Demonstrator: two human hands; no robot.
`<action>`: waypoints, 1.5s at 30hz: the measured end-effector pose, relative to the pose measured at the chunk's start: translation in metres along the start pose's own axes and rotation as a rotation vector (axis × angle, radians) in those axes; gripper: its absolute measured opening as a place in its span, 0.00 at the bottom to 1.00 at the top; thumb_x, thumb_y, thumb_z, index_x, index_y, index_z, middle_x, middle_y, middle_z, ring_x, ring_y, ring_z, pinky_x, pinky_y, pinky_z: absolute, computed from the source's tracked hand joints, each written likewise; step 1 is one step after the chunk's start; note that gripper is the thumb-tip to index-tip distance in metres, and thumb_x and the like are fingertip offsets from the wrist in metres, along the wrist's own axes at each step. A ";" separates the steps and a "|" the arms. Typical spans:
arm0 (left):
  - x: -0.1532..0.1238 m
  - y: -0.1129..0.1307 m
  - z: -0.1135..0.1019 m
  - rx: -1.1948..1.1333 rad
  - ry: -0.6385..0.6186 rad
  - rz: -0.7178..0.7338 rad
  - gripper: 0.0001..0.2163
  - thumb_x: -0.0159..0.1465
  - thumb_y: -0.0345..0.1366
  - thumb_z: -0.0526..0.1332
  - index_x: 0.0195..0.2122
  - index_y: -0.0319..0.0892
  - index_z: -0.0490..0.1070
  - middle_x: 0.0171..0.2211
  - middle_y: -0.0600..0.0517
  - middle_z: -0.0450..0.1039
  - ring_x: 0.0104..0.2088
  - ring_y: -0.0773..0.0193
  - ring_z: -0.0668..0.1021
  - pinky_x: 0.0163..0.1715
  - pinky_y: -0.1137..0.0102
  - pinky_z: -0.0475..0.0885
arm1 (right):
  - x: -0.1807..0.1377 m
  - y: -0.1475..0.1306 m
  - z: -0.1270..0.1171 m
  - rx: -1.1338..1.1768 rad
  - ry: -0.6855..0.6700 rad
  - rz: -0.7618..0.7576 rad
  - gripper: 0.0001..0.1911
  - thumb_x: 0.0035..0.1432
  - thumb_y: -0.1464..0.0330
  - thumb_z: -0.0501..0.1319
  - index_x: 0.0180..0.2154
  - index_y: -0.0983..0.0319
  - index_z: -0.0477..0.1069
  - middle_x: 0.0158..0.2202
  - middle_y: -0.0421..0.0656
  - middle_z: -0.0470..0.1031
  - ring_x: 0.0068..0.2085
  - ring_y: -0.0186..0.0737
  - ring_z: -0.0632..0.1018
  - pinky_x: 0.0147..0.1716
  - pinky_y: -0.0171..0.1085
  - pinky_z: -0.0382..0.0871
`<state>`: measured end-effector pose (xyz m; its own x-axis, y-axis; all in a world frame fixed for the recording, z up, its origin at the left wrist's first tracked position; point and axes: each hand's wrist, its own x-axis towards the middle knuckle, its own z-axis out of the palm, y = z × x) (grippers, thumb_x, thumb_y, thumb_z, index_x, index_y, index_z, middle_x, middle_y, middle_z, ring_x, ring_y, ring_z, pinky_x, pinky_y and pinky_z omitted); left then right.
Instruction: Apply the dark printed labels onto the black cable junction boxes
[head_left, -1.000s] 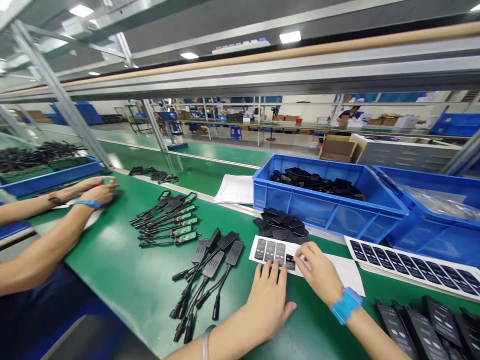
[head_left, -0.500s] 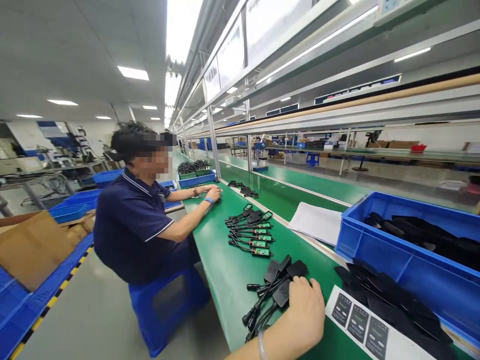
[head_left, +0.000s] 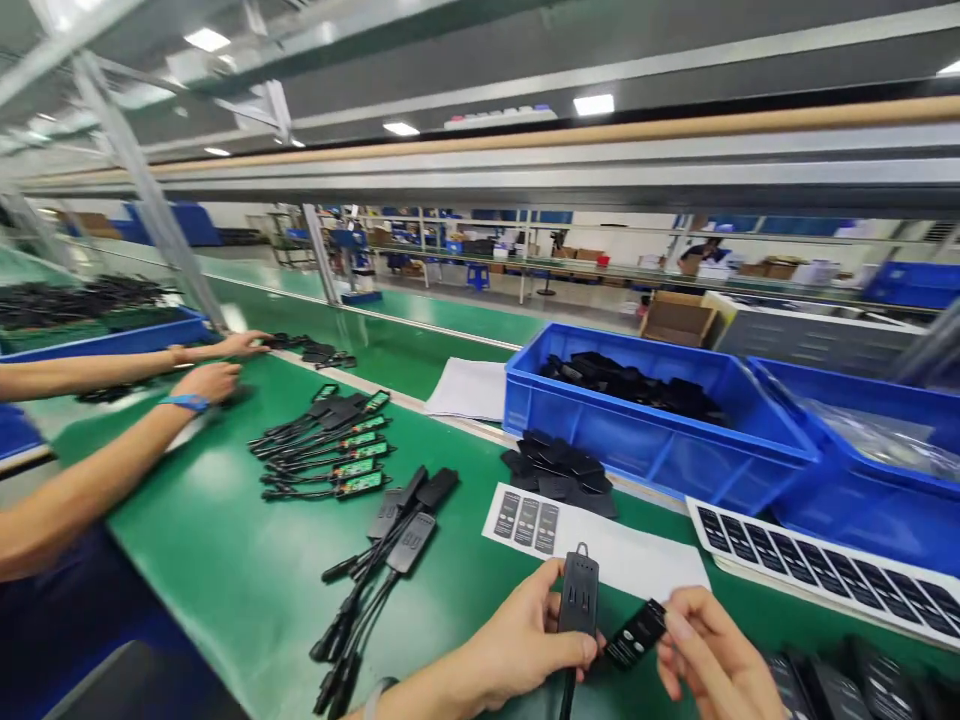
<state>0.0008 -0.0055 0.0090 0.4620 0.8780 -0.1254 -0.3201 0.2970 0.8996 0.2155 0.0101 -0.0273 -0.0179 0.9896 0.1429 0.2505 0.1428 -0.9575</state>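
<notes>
My left hand [head_left: 517, 640] is closed around a black controller box [head_left: 580, 595], held upright with a loop at its top and a cable hanging below. Between the thumb and finger of my right hand [head_left: 716, 655] is a small black label [head_left: 636, 633] with white print, close beside the box but apart from it. Behind both hands lies a white label sheet [head_left: 600, 550] with a few dark labels at its left end. Left of my hands, several black controller boxes with cables [head_left: 412, 540] lie in a bunch on the green bench.
A co-worker's hands [head_left: 214, 375] reach over black parts at the far left. Units with bare green circuit boards [head_left: 360, 468] lie nearby. Behind stand a blue bin [head_left: 645, 450] of black pieces and another blue bin [head_left: 870, 500]. A longer label strip [head_left: 825, 570] rests at right, above more black boxes [head_left: 847, 685].
The view has swung to the right. My left hand has left the bunch of boxes and holds one upright. My right hand has come into view with a label.
</notes>
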 end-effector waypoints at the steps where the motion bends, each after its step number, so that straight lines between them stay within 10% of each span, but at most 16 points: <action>1: -0.001 -0.005 0.003 -0.032 -0.034 -0.001 0.31 0.50 0.24 0.63 0.56 0.32 0.55 0.33 0.48 0.67 0.28 0.73 0.70 0.30 0.74 0.67 | 0.004 -0.021 0.004 0.012 -0.002 0.008 0.29 0.41 0.47 0.66 0.35 0.65 0.67 0.22 0.44 0.59 0.23 0.34 0.65 0.18 0.32 0.57; 6: -0.009 -0.009 0.013 -0.151 -0.109 -0.131 0.34 0.49 0.21 0.61 0.59 0.33 0.54 0.41 0.40 0.69 0.34 0.62 0.77 0.33 0.72 0.72 | 0.003 -0.070 0.014 0.066 -0.067 0.138 0.31 0.43 0.46 0.65 0.33 0.67 0.63 0.23 0.43 0.59 0.22 0.30 0.63 0.19 0.30 0.56; 18: -0.018 0.001 0.020 -0.169 -0.136 -0.220 0.33 0.52 0.19 0.59 0.60 0.32 0.54 0.47 0.34 0.67 0.42 0.55 0.77 0.42 0.65 0.72 | -0.015 -0.058 0.014 0.045 -0.278 0.239 0.26 0.59 0.49 0.56 0.38 0.67 0.57 0.30 0.43 0.58 0.29 0.29 0.63 0.22 0.28 0.59; 45: -0.021 0.001 0.020 -0.177 -0.158 -0.239 0.33 0.51 0.20 0.59 0.60 0.33 0.53 0.44 0.37 0.70 0.43 0.53 0.77 0.42 0.64 0.72 | -0.018 -0.061 0.019 0.014 -0.175 0.213 0.26 0.56 0.50 0.58 0.34 0.68 0.60 0.28 0.43 0.60 0.25 0.28 0.62 0.22 0.31 0.58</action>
<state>0.0076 -0.0309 0.0215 0.6596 0.7105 -0.2451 -0.3193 0.5602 0.7644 0.1819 -0.0162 0.0237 -0.1335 0.9854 -0.1059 0.2530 -0.0694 -0.9650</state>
